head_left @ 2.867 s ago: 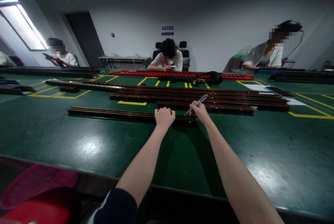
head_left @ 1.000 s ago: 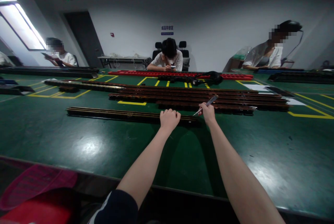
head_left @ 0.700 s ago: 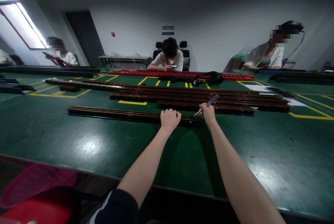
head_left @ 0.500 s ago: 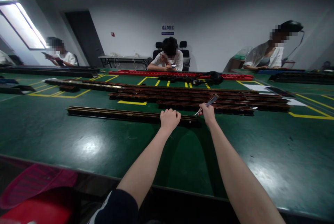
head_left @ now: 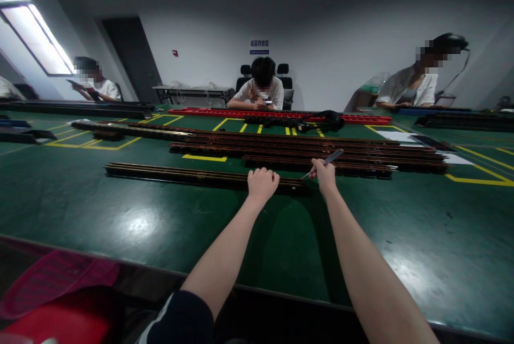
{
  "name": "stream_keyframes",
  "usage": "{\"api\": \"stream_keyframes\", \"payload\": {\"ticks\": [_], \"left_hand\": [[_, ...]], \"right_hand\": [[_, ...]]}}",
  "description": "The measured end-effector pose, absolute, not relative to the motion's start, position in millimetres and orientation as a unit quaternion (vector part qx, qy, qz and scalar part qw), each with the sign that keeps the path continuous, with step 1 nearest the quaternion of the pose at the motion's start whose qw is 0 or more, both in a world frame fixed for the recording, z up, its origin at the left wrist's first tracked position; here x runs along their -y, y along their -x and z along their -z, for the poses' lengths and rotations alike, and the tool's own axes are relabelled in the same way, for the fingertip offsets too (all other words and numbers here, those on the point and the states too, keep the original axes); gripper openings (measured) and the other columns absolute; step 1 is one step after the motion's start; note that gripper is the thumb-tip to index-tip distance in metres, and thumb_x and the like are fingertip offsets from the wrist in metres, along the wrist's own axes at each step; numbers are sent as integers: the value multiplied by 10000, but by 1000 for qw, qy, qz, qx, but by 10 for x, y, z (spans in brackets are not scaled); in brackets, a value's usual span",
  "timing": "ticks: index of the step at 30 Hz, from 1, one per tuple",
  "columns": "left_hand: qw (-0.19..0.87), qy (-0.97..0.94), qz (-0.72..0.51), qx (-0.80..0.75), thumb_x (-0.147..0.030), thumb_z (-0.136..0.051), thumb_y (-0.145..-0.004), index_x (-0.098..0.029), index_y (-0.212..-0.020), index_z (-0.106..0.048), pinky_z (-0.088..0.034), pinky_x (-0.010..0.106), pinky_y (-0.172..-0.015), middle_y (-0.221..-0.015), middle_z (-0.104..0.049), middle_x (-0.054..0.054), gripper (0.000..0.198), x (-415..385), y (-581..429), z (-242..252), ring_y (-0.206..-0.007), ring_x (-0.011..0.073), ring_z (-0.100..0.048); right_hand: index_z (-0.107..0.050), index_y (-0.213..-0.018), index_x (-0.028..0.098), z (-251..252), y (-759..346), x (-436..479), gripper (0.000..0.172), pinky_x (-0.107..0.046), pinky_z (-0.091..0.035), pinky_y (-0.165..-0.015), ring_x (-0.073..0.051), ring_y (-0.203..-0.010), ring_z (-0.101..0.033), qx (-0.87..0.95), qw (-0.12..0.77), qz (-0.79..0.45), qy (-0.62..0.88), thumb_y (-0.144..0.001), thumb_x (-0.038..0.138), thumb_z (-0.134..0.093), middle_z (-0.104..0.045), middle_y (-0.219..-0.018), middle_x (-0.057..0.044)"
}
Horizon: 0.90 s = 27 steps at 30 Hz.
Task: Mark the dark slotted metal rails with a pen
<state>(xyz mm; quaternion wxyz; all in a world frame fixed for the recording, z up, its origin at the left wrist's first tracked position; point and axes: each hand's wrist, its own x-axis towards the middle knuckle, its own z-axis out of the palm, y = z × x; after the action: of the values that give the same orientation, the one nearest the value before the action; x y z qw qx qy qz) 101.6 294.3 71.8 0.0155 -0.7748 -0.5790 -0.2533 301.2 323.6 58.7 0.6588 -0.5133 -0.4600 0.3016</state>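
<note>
A long dark rail with gold-coloured edges [head_left: 176, 174] lies across the green table in front of me. My left hand [head_left: 262, 184] is closed over it near its right end, fingers curled round the far side. In my right hand [head_left: 324, 174] a slim, pen-like silver tool [head_left: 334, 156] is pinched, tilted with its thin tip down and to the left. That tip is at the rail's right end; whether it touches cannot be made out. A small pale round spot shows on the rail's near side there.
Behind the rail lies a stack of similar dark rails [head_left: 289, 146]. Farther back are a red slotted strip [head_left: 361, 118] and a black cable bundle [head_left: 327, 119]. White papers [head_left: 458, 158] lie at right. Several people sit across the green table [head_left: 80, 199]. A pink basket [head_left: 60, 280] stands below, left.
My right hand and the tool have shifted slightly right, and the tool lies a little flatter. My left hand stays on the rail. The whole view has moved a touch.
</note>
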Motion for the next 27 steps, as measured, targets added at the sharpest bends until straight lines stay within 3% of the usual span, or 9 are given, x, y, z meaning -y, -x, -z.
{"api": "stream_keyframes", "payload": {"ticks": [6, 12, 17, 22, 27], "left_hand": [[0, 777, 261, 573, -300, -293, -940, -154, -792, -712, -476, 361, -795, -855, -719, 97, 468, -2946, -1007, -707, -788, 197, -654], [-13, 782, 248, 572, -325, -290, -950, -170, -815, -714, -470, 359, -816, -882, -721, 86, 471, -2940, -1001, -729, -827, 192, -653], [-15, 816, 200, 542, -475, -268, -964, -200, -1013, -695, -443, 404, -903, -1077, -698, 82, 510, -2937, -963, -761, -998, 223, -619], [-33, 838, 135, 528, -719, -291, -866, -220, -1176, -624, -402, 469, -952, -1212, -633, 109, 676, -2966, -912, -807, -1111, 292, -557], [-25, 843, 90, 530, -716, -346, -854, -224, -1174, -615, -394, 465, -941, -1213, -606, 124, 646, -2949, -904, -870, -1114, 310, -540]], "right_hand": [[-395, -519, 246, -654, -3023, -3210, 283, -247, -415, -387, -112, -336, -421, 416, 675, -303, 528, -706, 338, -586, -404, -358, 49], [-337, -559, 260, -651, -3089, -3264, 314, -277, -434, -405, -133, -343, -448, 407, 681, -308, 524, -720, 410, -561, -401, -366, 47], [-391, -586, 237, -695, -3038, -3248, 373, -246, -459, -437, -111, -397, -492, 412, 666, -344, 519, -703, 501, -629, -489, -455, 35], [-495, -631, 213, -829, -2854, -3226, 450, -227, -448, -438, -106, -429, -520, 464, 638, -399, 467, -615, 596, -731, -555, -503, 27], [-578, -731, 190, -936, -2620, -3158, 567, -234, -449, -467, -128, -464, -569, 557, 579, -395, 446, -590, 728, -692, -660, -583, -33]]}}
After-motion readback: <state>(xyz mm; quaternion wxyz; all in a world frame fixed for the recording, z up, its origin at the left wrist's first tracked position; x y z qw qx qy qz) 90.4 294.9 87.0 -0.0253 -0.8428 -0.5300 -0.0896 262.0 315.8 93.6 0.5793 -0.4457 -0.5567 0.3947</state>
